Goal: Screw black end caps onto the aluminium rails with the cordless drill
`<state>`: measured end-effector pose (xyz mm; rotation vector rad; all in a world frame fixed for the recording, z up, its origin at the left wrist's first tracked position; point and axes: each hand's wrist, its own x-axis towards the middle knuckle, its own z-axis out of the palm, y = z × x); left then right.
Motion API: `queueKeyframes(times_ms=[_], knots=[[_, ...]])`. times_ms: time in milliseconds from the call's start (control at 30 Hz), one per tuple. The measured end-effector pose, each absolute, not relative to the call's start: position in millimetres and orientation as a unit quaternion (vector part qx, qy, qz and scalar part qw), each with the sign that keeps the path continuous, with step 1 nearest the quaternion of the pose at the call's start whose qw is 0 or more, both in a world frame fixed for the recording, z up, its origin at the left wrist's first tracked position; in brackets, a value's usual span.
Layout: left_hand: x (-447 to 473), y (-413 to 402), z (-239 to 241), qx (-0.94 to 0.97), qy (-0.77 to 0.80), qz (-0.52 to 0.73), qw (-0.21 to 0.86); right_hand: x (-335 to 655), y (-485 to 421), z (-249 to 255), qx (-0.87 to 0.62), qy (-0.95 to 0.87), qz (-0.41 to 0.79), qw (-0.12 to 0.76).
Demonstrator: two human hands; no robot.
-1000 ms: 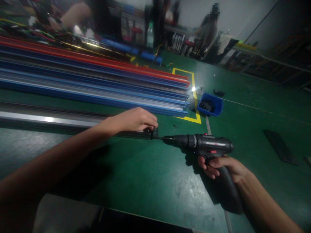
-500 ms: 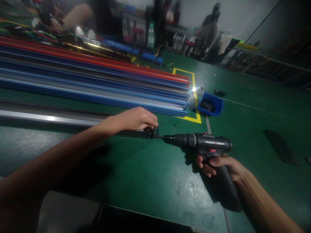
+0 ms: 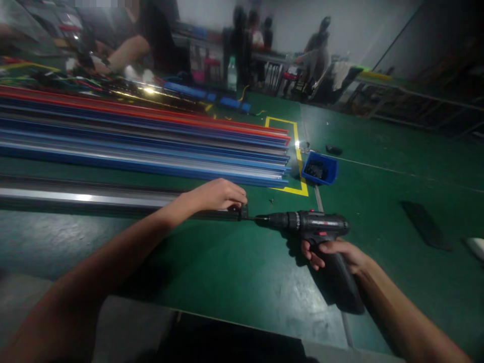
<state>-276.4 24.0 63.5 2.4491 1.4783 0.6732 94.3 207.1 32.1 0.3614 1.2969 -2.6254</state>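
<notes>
My right hand [image 3: 333,254] is wrapped round the handle of a black cordless drill [image 3: 321,224], which lies level with its bit pointing left. The thin bit [image 3: 260,218] reaches a small black end cap [image 3: 244,212] at the right end of a long dark metal profile [image 3: 113,196]. Fingers of my left hand [image 3: 223,195] are closed on that end cap from above, partly hiding it. Whether a screw sits at the bit's tip is too small to tell.
Blue and red long profiles [image 3: 170,146] lie in a bundle behind. A blue bin [image 3: 333,170] of small dark parts stands at the right of yellow tape [image 3: 298,192]. A dark flat object [image 3: 425,224] lies far right. Across the table, a person's arm [image 3: 128,53] is near wires.
The view has shifted a little, so the table objects sit lower and slightly left. Both hands, the drill and the end cap keep about the same positions relative to each other.
</notes>
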Motion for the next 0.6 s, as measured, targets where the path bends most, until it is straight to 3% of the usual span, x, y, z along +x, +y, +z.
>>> queueKeyframes(times_ms=[600], knots=[[-274.8, 23.4, 65.2, 0.822, 0.501, 0.249, 0.111, 87.1, 205.9, 44.5, 0.154, 0.461, -0.869, 0.086]])
